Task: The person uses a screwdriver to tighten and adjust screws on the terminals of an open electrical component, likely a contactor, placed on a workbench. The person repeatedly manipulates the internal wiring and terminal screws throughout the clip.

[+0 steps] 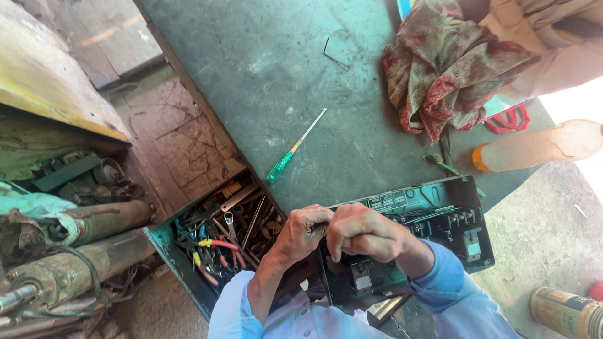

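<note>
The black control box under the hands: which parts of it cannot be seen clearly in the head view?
- Black control box: the left hand and right hand cover its left part.
- What the fingers hold: hidden between both hands.
- Its lower corner: covered by the blue sleeve.
- Its small parts: too small to identify.

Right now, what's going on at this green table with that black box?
A person in blue sleeves has both hands on an open black electrical box at the table edge. The left hand and right hand are closed together over its left end. A green-handled screwdriver lies untouched nearby, beside an open drawer of tools. A crumpled patterned cloth lies farther up.
</note>
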